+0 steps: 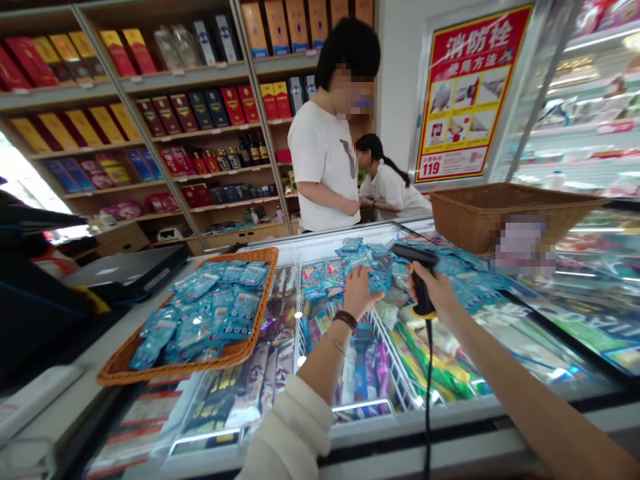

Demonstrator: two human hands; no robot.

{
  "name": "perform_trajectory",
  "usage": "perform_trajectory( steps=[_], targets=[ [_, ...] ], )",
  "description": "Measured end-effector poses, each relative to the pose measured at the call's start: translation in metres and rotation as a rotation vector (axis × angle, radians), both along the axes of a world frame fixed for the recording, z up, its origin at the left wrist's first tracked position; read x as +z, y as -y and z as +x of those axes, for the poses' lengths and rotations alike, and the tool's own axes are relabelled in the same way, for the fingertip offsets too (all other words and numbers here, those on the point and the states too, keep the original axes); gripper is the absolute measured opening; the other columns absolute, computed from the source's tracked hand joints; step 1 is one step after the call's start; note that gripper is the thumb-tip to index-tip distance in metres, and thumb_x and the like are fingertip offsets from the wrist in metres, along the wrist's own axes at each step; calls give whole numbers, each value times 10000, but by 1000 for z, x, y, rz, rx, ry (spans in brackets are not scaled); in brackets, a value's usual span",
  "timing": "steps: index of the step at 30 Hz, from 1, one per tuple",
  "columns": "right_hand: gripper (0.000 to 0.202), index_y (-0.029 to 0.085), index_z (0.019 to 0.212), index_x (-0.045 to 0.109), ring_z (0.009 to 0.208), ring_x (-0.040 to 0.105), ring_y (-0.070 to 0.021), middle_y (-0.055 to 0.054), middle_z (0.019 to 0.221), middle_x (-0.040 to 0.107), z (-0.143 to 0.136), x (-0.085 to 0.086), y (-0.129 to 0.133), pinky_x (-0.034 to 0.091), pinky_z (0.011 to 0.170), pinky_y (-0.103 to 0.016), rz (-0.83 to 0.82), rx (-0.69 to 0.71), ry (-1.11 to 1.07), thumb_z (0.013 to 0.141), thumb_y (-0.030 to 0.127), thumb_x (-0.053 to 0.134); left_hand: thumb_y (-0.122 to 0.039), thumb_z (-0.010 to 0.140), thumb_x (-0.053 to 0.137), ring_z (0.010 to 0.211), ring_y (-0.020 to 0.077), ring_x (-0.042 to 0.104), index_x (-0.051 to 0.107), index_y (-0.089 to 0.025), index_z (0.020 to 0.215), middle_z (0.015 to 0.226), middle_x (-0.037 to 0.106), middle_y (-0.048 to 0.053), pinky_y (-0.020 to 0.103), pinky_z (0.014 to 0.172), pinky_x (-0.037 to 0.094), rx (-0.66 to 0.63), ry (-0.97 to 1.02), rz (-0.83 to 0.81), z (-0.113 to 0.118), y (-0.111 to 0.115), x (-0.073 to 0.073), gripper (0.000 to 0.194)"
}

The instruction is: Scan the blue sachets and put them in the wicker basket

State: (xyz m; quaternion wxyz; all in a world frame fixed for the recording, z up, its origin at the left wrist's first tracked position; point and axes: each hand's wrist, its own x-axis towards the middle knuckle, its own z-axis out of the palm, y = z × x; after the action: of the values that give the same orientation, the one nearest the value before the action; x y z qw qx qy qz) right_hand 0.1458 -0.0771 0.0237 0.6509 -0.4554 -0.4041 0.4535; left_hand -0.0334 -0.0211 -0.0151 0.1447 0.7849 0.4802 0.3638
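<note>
My right hand (436, 288) grips a black and yellow barcode scanner (423, 301) by its handle, its head pointing left and its cable hanging down. To the left of it, my left hand (359, 291) reaches over small blue packets (364, 259) on the glass freezer top, thumb spread from the fingers. Its fingertips are at the packets' near edge; whether they touch one I cannot make out. More blue packets (465, 277) lie spread out beyond the scanner. An orange wicker basket (270, 293) at the left is heaped with similar packets.
Wrapped ice creams (345, 373) show through the freezer glass. A brown basket (515, 200) stands at the right back. Two people in white shirts are behind the freezer, one standing (320, 147), one bent low (393, 187). A dark flat device (130, 270) sits at the left.
</note>
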Motion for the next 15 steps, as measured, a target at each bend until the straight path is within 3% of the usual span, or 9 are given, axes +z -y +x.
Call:
perform_trajectory(
  steps=[3,6,9,12,15],
  targets=[
    [532,178,824,658,369,500,-97,31,558,593,-40,2,-8,387,322,-221,-1,100,21,620,636,835,-192,705,816,1328,338,501,544,-207,1249,1345,554,154,514,1137,372,133,188,17,-36,-5,-7,609],
    [472,191,800,631,360,499,-104,29,533,589,-81,-3,-15,387,327,-229,4,179,25,670,611,804,-187,725,795,1377,369,456,480,-168,1331,1407,509,209,527,1146,351,190,363,21,-63,-8,-16,684],
    [426,211,748,587,353,497,-112,28,491,570,-114,-11,-17,396,339,-235,-14,231,15,734,607,746,-226,760,779,1352,378,490,482,-150,1311,1375,540,231,518,1119,374,229,371,10,-85,-4,-23,630],
    [436,215,736,572,349,495,-111,23,495,577,-131,-18,-14,390,336,-235,-23,269,9,740,619,736,-332,796,776,1131,353,644,523,-173,1201,1079,672,162,477,973,474,346,272,-30,-108,6,-23,504],
    [471,210,766,584,348,496,-107,27,529,590,-131,-20,-7,381,320,-236,-21,270,4,684,629,783,-395,808,773,907,310,695,554,-202,1092,798,654,58,417,831,516,463,280,-67,-129,12,-21,407]
  ],
)
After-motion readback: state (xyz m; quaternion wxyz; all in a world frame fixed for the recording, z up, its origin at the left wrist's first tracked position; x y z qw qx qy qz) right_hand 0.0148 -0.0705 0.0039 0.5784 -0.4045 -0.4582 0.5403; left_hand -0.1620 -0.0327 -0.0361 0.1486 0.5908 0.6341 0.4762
